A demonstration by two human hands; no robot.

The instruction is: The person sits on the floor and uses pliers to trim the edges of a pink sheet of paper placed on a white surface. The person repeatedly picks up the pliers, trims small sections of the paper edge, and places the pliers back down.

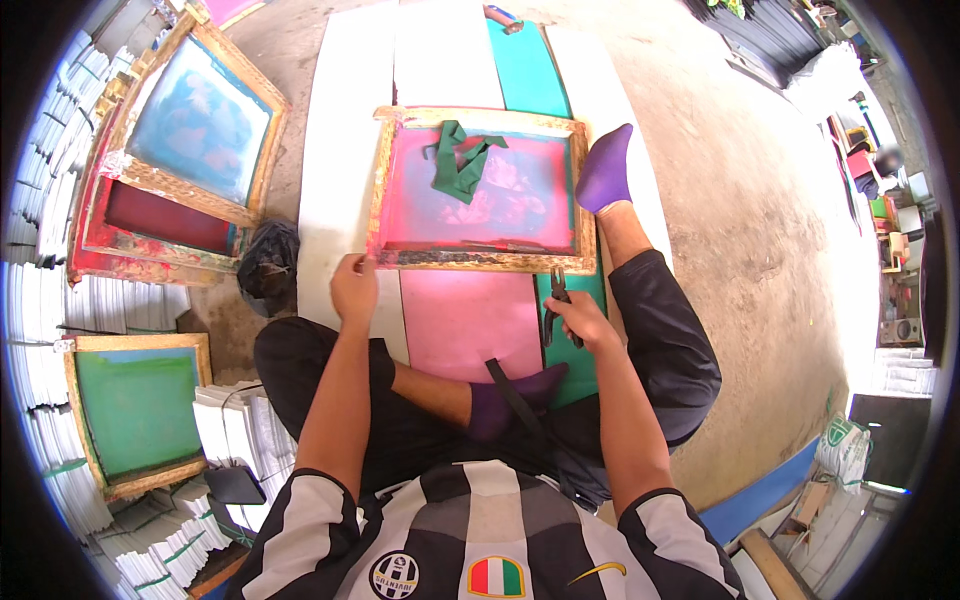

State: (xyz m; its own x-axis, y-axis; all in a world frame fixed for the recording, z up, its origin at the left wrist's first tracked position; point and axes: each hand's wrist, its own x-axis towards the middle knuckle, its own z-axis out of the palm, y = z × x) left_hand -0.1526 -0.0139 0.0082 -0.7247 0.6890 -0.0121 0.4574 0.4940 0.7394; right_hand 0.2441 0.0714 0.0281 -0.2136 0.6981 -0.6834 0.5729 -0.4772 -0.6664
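Observation:
A wooden screen-printing frame (480, 262) lies flat in front of me, its mesh stained pink and blue. On its mesh rests a crumpled strip of green cloth (462, 178). My left hand (354, 290) is at the frame's near left corner, fingers curled closed against the wood. Held in my right hand (586, 320) is a pair of dark-handled pliers (557, 288), with jaws pointing away from me and reaching the near edge of the frame toward its right end. Whether the jaws grip anything is too small to tell.
Under the frame are white, pink and green boards (470, 320). My purple-socked foot (606, 170) is beside the frame's right edge. At left stand more screen frames (250, 165), a black plastic bag (268, 266) and bundled paper stacks (240, 425). Concrete floor (755, 260) extends right.

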